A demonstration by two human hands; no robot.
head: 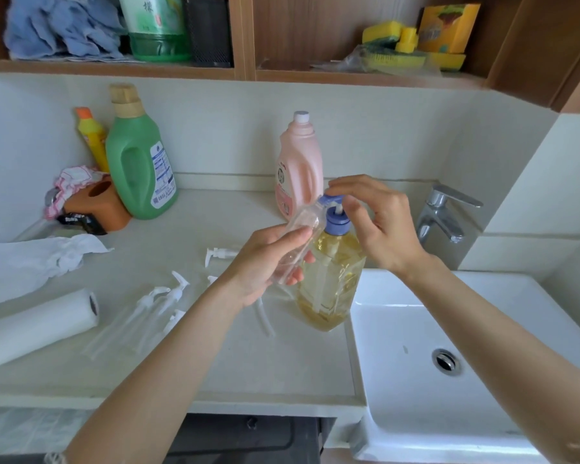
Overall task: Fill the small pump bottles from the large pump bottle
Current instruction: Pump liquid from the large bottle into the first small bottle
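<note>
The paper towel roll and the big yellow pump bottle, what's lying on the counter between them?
In the head view, loose white pump heads with dip tubes lie between the paper towel roll and the large pump bottle; the left forearm crosses there too.

Left hand [265, 262] gripping (fingers curled); right hand [379, 222] pressing down.
</note>
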